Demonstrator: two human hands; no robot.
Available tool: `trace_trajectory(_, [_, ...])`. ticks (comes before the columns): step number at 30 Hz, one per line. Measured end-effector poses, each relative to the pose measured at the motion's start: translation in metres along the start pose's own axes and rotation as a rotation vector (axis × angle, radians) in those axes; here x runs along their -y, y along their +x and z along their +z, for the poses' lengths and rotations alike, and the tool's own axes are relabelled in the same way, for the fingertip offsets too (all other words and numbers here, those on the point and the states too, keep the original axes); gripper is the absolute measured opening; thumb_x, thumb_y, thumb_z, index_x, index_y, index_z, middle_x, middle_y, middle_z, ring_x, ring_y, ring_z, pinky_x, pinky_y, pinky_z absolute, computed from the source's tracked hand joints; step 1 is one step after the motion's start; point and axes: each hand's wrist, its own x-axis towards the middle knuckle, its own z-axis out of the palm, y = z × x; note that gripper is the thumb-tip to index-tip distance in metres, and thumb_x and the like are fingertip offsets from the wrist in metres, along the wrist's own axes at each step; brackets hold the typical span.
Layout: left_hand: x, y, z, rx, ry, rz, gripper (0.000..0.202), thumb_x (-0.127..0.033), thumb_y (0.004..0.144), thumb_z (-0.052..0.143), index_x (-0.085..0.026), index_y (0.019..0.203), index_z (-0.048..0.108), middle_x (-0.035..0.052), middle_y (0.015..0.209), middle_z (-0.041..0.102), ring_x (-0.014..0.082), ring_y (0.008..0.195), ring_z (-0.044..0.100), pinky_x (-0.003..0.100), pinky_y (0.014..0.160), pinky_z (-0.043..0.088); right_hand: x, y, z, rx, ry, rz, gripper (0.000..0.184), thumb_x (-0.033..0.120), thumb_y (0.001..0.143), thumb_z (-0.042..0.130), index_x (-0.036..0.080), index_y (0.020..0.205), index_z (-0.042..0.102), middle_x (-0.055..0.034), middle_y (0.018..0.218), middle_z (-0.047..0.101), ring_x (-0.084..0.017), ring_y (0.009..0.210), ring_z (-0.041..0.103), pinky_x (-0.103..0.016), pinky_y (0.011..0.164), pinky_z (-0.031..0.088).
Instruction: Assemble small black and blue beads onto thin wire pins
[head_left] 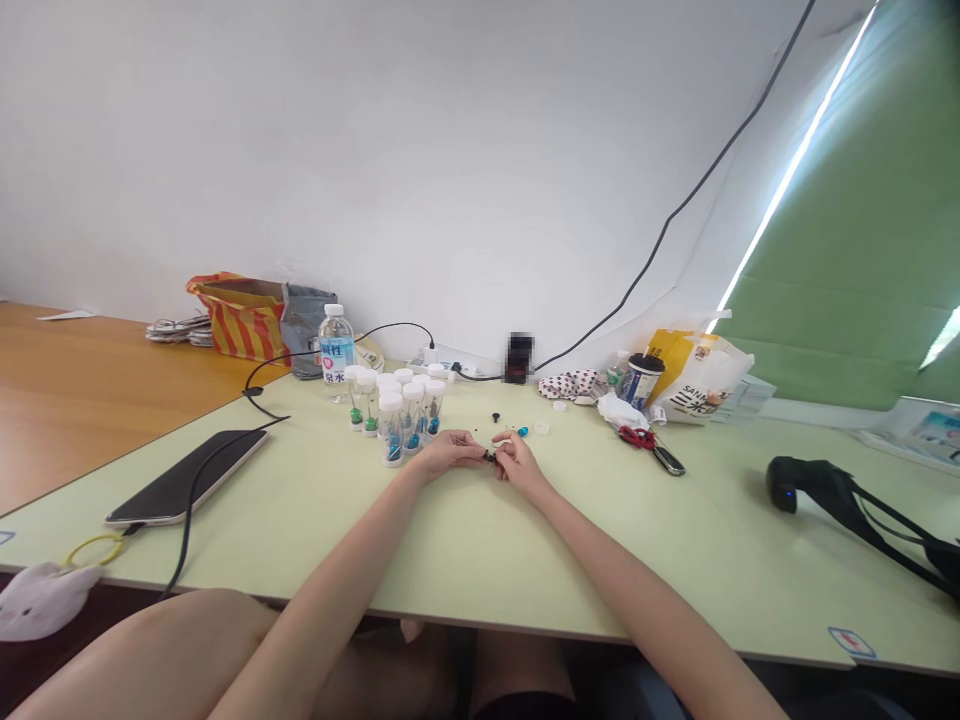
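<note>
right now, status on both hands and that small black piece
Left hand, right hand: both pinching small black piece. Capped tubes close by left hand. Blue piece just beyond right fingers.

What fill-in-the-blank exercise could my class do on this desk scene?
1. The left hand and right hand meet at a small ____-coloured part.
2. The vials have ____ caps.
3. The blind is ____.
4. The striped bag stands to the ____ of the vials.

Missing words: black; white; green; left.

From above and behind the left hand point(451, 452) and right hand point(517, 463), a head-worn camera faced forward and down.
</note>
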Motion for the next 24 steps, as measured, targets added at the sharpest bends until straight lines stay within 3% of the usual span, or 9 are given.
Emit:
trace_trajectory(6, [0.0001, 0.0, 0.0001, -0.027, -0.025, 0.004, 0.025, -0.025, 0.055, 0.076, -0.011, 0.064, 0.057, 0.0077, 0.073, 0.067, 0.0191, 0.078, 0.064, 0.035, 0.083, 0.047, 0.0011, -0.0001, -0.0005, -0.045, 0.013, -0.01, 0.026, 0.02, 0.065, 0.047, 0.022, 0.091, 0.046, 0.0029, 0.078, 0.05, -0.007, 0.049, 0.051, -0.018, 0.039, 0.035])
trace_trajectory(12, [-0.0003, 0.0, 0.001, 0.004, 0.008, -0.004, 0.025, -0.025, 0.056, 0.075, -0.011, 0.065, 0.057, 0.0084, 0.077, 0.068, 0.0189, 0.078, 0.064, 0.036, 0.082, 0.048, -0.0006, -0.0004, -0.0005, 0.012, 0.01, 0.008, 0.023, 0.019, 0.069, 0.04, 0.021, 0.091, 0.044, 0.0071, 0.059, 0.047, -0.006, 0.041, 0.047, -0.019, 0.042, 0.037])
trace_trajectory(18, [0.002, 0.0015, -0.001, -0.018, -0.017, 0.012, 0.025, -0.025, 0.055, 0.075, -0.01, 0.064, 0.056, 0.0099, 0.079, 0.068, 0.0188, 0.079, 0.064, 0.036, 0.083, 0.047, -0.0006, 0.001, -0.001, -0.038, 0.023, -0.003, 0.027, 0.019, 0.065, 0.047, 0.021, 0.091, 0.045, 0.0035, 0.074, 0.05, -0.007, 0.047, 0.05, -0.017, 0.038, 0.035])
trace_trajectory(24, [-0.0017, -0.0009, 0.0015, -0.005, 0.003, 0.0, 0.028, -0.027, 0.053, 0.076, -0.01, 0.065, 0.057, 0.0087, 0.078, 0.068, 0.0186, 0.078, 0.064, 0.037, 0.082, 0.047, -0.002, 0.0017, -0.001, -0.014, 0.001, 0.012, 0.022, 0.02, 0.069, 0.041, 0.021, 0.091, 0.045, 0.0062, 0.062, 0.048, -0.007, 0.044, 0.05, -0.018, 0.04, 0.036])
